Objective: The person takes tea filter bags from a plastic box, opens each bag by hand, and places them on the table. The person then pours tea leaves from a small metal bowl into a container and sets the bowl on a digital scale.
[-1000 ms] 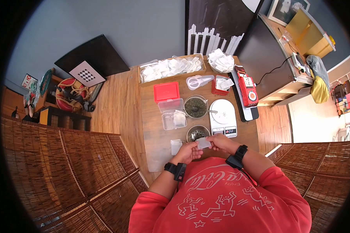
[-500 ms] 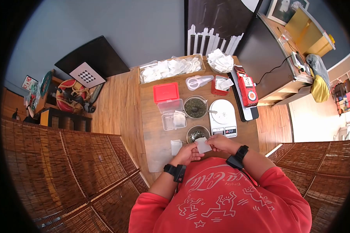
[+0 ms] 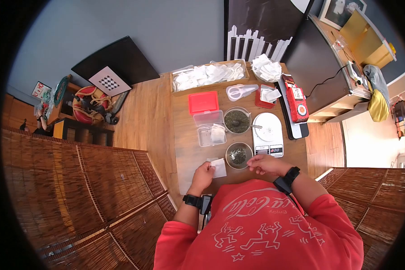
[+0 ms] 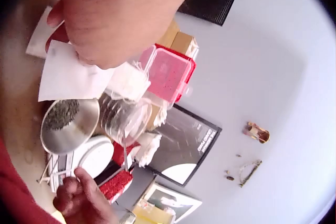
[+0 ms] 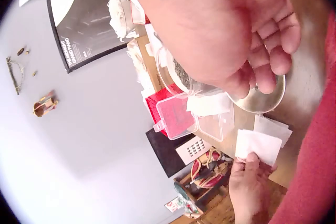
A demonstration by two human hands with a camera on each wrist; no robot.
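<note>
Thumb and fingers of my left hand [image 3: 203, 175] pinch a flat white sachet [image 3: 220, 168], seen broad side on in the left wrist view [image 4: 71, 77]. Another white sachet [image 5: 275, 127] lies on the table, partly behind the held one. To the right, a metal bowl [image 5: 270, 100] contains dark dried leaves [image 3: 238, 156]. My right hand [image 3: 268, 165] hovers by that bowl's right edge, fingers loosely curled, with nothing visible in them. Behind stands a larger bowl of leaves [image 3: 236, 120] with a spoon. A white scale [image 3: 267, 127] is beside both bowls.
Left of the bowls are a clear box [image 3: 204, 137] holding sachets and a red lid [image 3: 203, 103]. Farther back stand a long tray of white bags [image 3: 207, 77], scissors [image 3: 241, 92], a red container [image 3: 265, 104] and a red packet [image 3: 297, 101].
My hands have moved apart. The left carried the sachet leftward, over the one on the table; the right let go of it and stays near the bowl. The head view has shifted slightly.
</note>
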